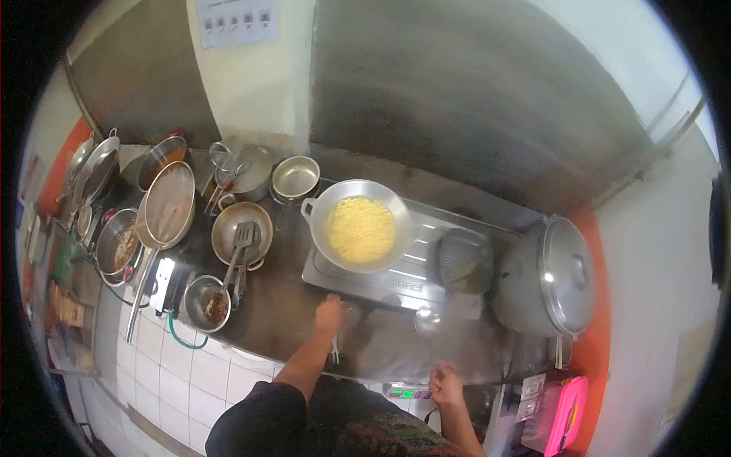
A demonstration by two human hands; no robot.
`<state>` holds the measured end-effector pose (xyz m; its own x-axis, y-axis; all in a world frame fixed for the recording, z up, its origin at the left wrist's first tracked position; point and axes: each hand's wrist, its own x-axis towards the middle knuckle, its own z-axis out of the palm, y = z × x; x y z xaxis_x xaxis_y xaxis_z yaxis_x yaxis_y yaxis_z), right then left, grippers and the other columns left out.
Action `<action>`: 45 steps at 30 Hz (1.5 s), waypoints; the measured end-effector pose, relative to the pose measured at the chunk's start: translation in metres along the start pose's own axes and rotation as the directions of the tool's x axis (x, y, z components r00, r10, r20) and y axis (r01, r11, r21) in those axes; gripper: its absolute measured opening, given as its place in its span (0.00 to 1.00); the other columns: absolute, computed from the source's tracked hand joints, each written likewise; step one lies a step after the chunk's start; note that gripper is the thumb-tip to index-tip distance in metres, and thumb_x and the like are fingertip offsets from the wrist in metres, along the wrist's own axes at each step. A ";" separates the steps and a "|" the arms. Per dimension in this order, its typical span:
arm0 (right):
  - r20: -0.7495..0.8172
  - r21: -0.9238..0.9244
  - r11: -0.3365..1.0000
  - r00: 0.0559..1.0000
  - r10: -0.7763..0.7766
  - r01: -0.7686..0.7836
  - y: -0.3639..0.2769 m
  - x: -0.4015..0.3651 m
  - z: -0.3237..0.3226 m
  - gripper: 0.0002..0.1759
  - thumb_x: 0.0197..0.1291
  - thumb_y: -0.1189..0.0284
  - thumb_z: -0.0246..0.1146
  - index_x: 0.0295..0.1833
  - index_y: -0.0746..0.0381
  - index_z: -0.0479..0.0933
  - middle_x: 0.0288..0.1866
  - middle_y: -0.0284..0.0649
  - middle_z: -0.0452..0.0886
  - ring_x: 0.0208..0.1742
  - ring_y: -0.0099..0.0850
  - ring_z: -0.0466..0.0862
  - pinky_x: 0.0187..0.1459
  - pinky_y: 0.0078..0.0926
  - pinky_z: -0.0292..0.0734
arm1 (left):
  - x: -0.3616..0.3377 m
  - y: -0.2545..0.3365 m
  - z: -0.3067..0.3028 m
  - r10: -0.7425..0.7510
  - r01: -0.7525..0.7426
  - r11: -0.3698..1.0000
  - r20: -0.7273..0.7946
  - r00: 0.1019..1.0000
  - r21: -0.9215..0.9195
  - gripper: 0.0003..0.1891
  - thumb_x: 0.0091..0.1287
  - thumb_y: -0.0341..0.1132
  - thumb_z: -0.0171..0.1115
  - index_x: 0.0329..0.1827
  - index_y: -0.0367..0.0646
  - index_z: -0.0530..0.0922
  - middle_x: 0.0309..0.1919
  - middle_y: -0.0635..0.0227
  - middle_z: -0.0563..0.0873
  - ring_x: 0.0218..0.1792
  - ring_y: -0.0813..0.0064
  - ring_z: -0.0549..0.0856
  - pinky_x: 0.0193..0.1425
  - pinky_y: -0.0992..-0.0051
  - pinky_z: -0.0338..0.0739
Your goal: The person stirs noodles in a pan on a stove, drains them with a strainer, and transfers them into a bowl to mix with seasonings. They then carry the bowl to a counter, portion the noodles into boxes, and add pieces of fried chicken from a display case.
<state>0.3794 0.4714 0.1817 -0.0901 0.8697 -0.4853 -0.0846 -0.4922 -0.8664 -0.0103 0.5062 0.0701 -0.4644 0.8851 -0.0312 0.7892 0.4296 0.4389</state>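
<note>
At the stove's front edge, my left hand (330, 314) is closed; what its fingers hold is hidden. Just below it, a thin silvery thing (335, 352) shows against the dark counter. My right hand (445, 382) is curled closed at the counter's near edge, beside a device with a lit green display (407, 392), and nothing shows in its fingers. On the left side of the silver stove (403, 286) sits a pale wok (316, 215) with a bubbling yellow mass (360, 228) in it. A round shiny metal thing (428, 320) lies at the stove's front.
A grey basket-like tray (465, 260) is on the stove's right side. Beyond it stands a big lidded pot (567, 274). To the left are a pan with a slotted spatula (244, 236), a small bowl (207, 303), a long-handled strainer (170, 204) and several other pans. Steam blurs the counter.
</note>
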 end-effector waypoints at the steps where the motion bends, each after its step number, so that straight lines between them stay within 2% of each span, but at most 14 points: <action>1: 0.020 -0.053 0.998 0.999 -0.025 0.026 0.001 0.001 0.006 0.04 0.63 0.72 0.57 0.39 0.54 0.67 0.26 0.38 0.71 0.15 0.21 0.59 0.13 0.16 0.51 | 0.002 -0.004 -0.002 0.038 -0.038 0.999 0.021 0.999 0.024 0.10 0.64 0.39 0.57 0.38 0.41 0.77 0.39 0.57 0.81 0.36 0.54 0.84 0.39 0.60 0.80; 4: -0.061 -0.047 0.998 0.997 0.046 -0.049 -0.020 -0.015 0.056 0.04 0.64 0.71 0.57 0.39 0.54 0.67 0.27 0.38 0.72 0.14 0.21 0.59 0.13 0.16 0.52 | -0.001 -0.021 -0.016 0.094 -0.091 0.993 0.038 0.995 -0.079 0.11 0.65 0.40 0.56 0.38 0.41 0.77 0.40 0.57 0.82 0.37 0.52 0.84 0.40 0.58 0.80; 12: 0.033 -0.037 0.999 0.999 0.037 -0.036 -0.035 -0.017 0.155 0.05 0.66 0.72 0.55 0.36 0.54 0.66 0.25 0.37 0.72 0.13 0.19 0.59 0.13 0.17 0.52 | -0.074 -0.122 -0.097 -0.223 0.232 0.927 0.067 0.973 -0.295 0.12 0.64 0.42 0.56 0.42 0.48 0.82 0.34 0.53 0.85 0.37 0.51 0.84 0.43 0.56 0.78; 14: 0.040 0.264 0.949 0.985 0.168 -0.172 -0.050 -0.028 0.190 0.05 0.66 0.71 0.54 0.36 0.53 0.66 0.24 0.37 0.72 0.13 0.19 0.58 0.13 0.17 0.52 | -0.080 -0.156 -0.123 -0.295 0.240 0.915 -0.130 0.947 -0.324 0.12 0.64 0.41 0.54 0.40 0.47 0.83 0.33 0.54 0.85 0.35 0.51 0.84 0.42 0.57 0.78; 18: -0.013 0.251 0.950 0.981 0.192 -0.183 -0.048 -0.024 0.217 0.06 0.67 0.69 0.54 0.36 0.53 0.66 0.22 0.36 0.71 0.12 0.20 0.58 0.12 0.18 0.52 | -0.028 -0.198 -0.201 -0.275 0.168 0.950 -0.455 0.847 -0.262 0.06 0.61 0.31 0.59 0.31 0.38 0.77 0.27 0.54 0.82 0.30 0.52 0.82 0.36 0.60 0.74; 22: -0.024 0.199 0.971 0.989 0.143 -0.136 -0.051 -0.018 0.230 0.06 0.68 0.69 0.54 0.36 0.54 0.66 0.21 0.36 0.70 0.11 0.21 0.58 0.11 0.18 0.52 | 0.065 -0.219 -0.248 -0.382 0.172 0.883 -0.457 0.803 -0.436 0.09 0.61 0.33 0.58 0.37 0.36 0.81 0.35 0.50 0.83 0.39 0.49 0.83 0.44 0.60 0.76; 26: -0.093 0.129 0.989 0.991 0.092 -0.079 -0.061 -0.021 0.235 0.06 0.69 0.68 0.53 0.37 0.54 0.66 0.20 0.36 0.69 0.11 0.22 0.59 0.11 0.19 0.54 | 0.157 -0.210 -0.203 -0.208 0.032 0.832 -0.258 0.944 -0.554 0.11 0.61 0.35 0.59 0.42 0.38 0.81 0.37 0.50 0.83 0.42 0.51 0.83 0.46 0.60 0.76; 31: -0.048 0.168 0.983 0.995 0.086 -0.077 -0.072 -0.036 0.246 0.07 0.69 0.67 0.53 0.38 0.55 0.65 0.19 0.34 0.68 0.11 0.22 0.59 0.11 0.20 0.53 | 0.239 -0.151 -0.159 -0.045 0.044 0.999 -0.139 0.989 -0.012 0.17 0.56 0.40 0.65 0.43 0.36 0.79 0.40 0.54 0.83 0.46 0.55 0.81 0.51 0.62 0.76; 34: -0.002 0.197 0.977 0.996 0.084 -0.082 -0.074 -0.041 0.248 0.07 0.69 0.66 0.53 0.38 0.55 0.65 0.19 0.33 0.67 0.11 0.22 0.60 0.11 0.20 0.52 | 0.273 -0.143 -0.113 -0.175 0.230 0.954 -0.266 0.948 0.191 0.12 0.59 0.40 0.60 0.37 0.40 0.80 0.40 0.60 0.83 0.44 0.58 0.79 0.48 0.62 0.74; 36: -0.179 0.197 0.978 0.978 0.106 -0.070 -0.063 -0.041 0.243 0.10 0.63 0.73 0.59 0.30 0.52 0.66 0.21 0.30 0.66 0.19 0.23 0.67 0.17 0.20 0.64 | 0.279 -0.139 -0.115 -0.220 0.262 0.949 -0.225 0.949 0.178 0.13 0.58 0.40 0.61 0.39 0.40 0.79 0.40 0.59 0.83 0.43 0.59 0.79 0.47 0.63 0.74; 40: -0.322 0.346 0.929 0.913 0.252 -0.135 -0.049 -0.037 0.235 0.06 0.60 0.76 0.59 0.34 0.53 0.69 0.20 0.31 0.67 0.15 0.25 0.66 0.11 0.20 0.60 | 0.278 -0.142 -0.131 -0.205 0.224 0.974 -0.336 0.919 0.018 0.14 0.56 0.38 0.63 0.40 0.38 0.77 0.39 0.59 0.83 0.44 0.59 0.80 0.48 0.62 0.75; 43: -0.126 0.194 0.972 0.979 0.163 -0.137 -0.060 -0.038 0.244 0.08 0.69 0.65 0.55 0.39 0.55 0.66 0.19 0.32 0.68 0.12 0.21 0.61 0.12 0.20 0.53 | 0.274 -0.154 -0.135 -0.262 0.235 0.961 -0.211 0.942 -0.147 0.14 0.54 0.35 0.64 0.39 0.36 0.75 0.39 0.56 0.82 0.44 0.56 0.81 0.48 0.59 0.75; 44: -0.186 0.228 0.967 0.969 0.160 -0.116 -0.067 -0.037 0.255 0.09 0.61 0.75 0.58 0.31 0.54 0.65 0.17 0.29 0.64 0.14 0.22 0.63 0.12 0.21 0.55 | 0.268 -0.154 -0.146 -0.273 0.229 0.945 -0.181 0.945 -0.232 0.15 0.55 0.34 0.64 0.40 0.34 0.73 0.38 0.50 0.82 0.42 0.49 0.81 0.48 0.56 0.75; 45: -0.166 0.198 0.974 0.976 0.143 -0.108 -0.064 -0.035 0.254 0.07 0.64 0.71 0.57 0.34 0.55 0.66 0.18 0.31 0.65 0.14 0.22 0.63 0.13 0.20 0.55 | 0.259 -0.157 -0.152 -0.263 0.204 0.940 -0.197 0.945 -0.273 0.15 0.56 0.33 0.63 0.42 0.33 0.72 0.39 0.49 0.81 0.42 0.47 0.81 0.47 0.56 0.75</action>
<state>0.1361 0.4629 0.2843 0.0650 0.7846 -0.6166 -0.2695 -0.5811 -0.7679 -0.3154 0.6409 0.1302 -0.7251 0.6879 0.0321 0.5371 0.5357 0.6516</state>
